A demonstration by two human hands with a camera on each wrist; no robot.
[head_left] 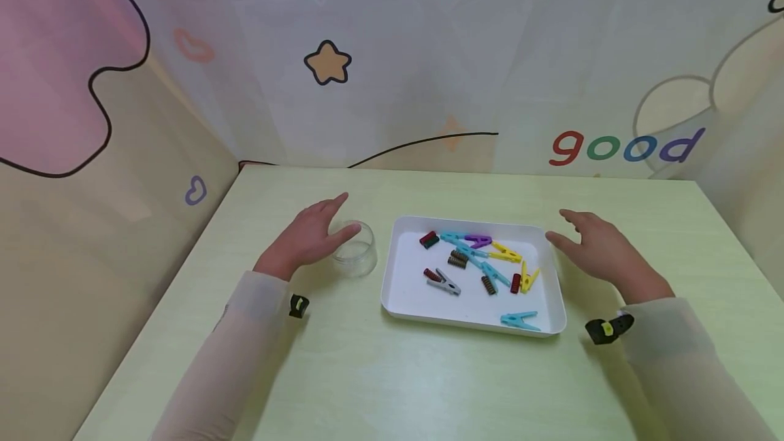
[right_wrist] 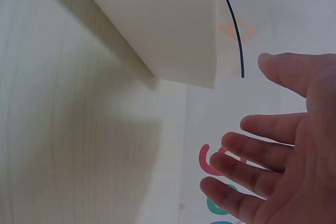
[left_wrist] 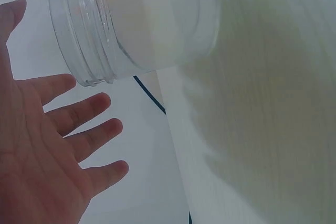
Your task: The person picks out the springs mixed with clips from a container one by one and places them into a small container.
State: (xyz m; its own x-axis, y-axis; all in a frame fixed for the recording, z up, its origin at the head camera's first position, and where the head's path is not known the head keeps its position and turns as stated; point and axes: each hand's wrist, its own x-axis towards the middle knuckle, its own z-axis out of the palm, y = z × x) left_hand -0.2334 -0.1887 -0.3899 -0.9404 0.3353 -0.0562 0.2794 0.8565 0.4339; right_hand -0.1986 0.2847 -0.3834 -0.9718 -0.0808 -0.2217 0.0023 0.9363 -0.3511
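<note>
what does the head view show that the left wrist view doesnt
Only the head view shows the white tray with its coloured clothespins, and the right hand open beside the tray. Only the left wrist view shows the clear jar's threaded rim close up. Both show the left hand, fingers spread beside the jar, and the pale green table.

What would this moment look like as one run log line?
left hand: open, beside clear jar | right hand: open, at right edge of white tray | tray: coloured clothespins, springs
</note>
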